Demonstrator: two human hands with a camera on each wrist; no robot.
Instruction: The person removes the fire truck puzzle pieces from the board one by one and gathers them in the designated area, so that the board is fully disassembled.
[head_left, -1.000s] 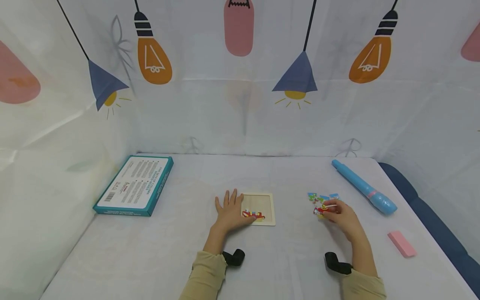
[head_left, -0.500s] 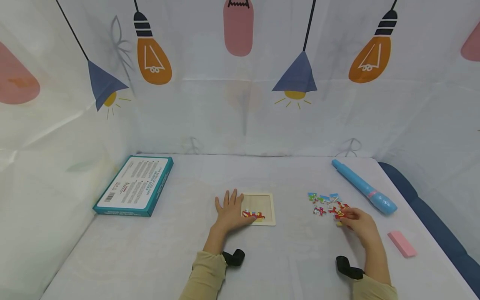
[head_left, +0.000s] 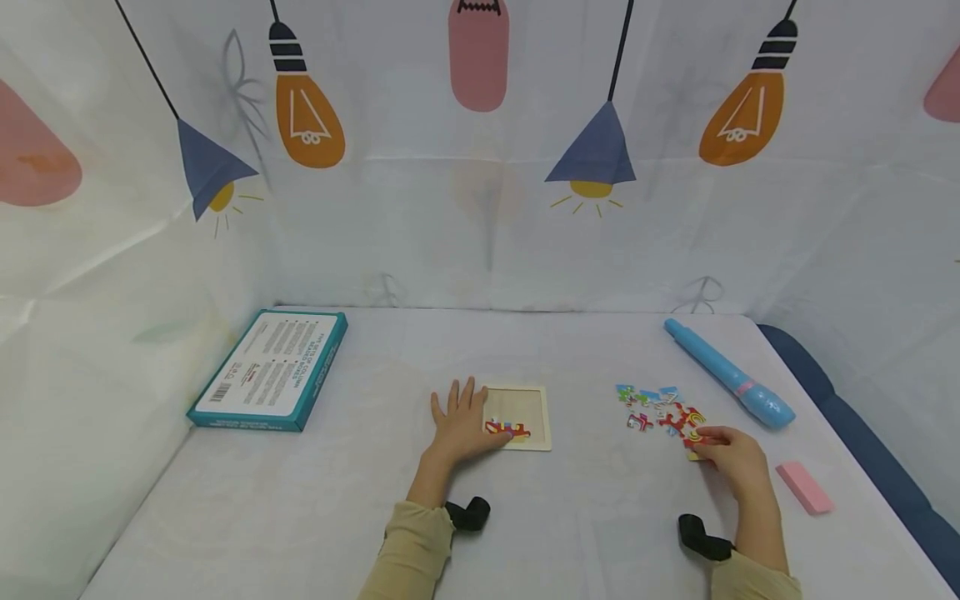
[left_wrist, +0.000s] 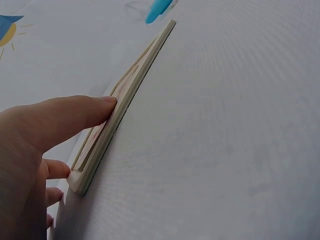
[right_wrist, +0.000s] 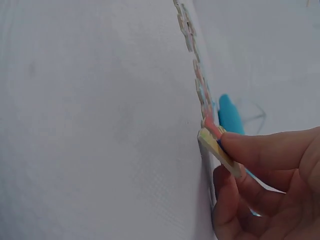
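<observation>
My left hand (head_left: 459, 429) lies with spread fingers at the left side of a small wooden puzzle tray (head_left: 528, 407). Its thumb (left_wrist: 82, 112) presses on the tray's near edge, by red puzzle pieces (head_left: 519, 432) along the bottom of the tray. Over on the right, my right hand (head_left: 741, 465) pinches a puzzle piece (right_wrist: 220, 154) between thumb and fingers, tilted up at one edge. Its yellow corner shows in the head view; the fingers hide the rest. Beside it on the table lie several loose jigsaw pieces (head_left: 647, 397), blue, green and red.
A light-blue tube-shaped object (head_left: 723, 371) lies behind my right hand, with a pink block (head_left: 804, 487) to the right of it. A flat teal box (head_left: 270, 367) sits at the back left. Printed cloth hangs behind the white table (head_left: 360, 500).
My right hand has moved right and toward me, bringing a red and yellow puzzle piece away from the blue and green ones. The left hand has stayed in place on the tray.
</observation>
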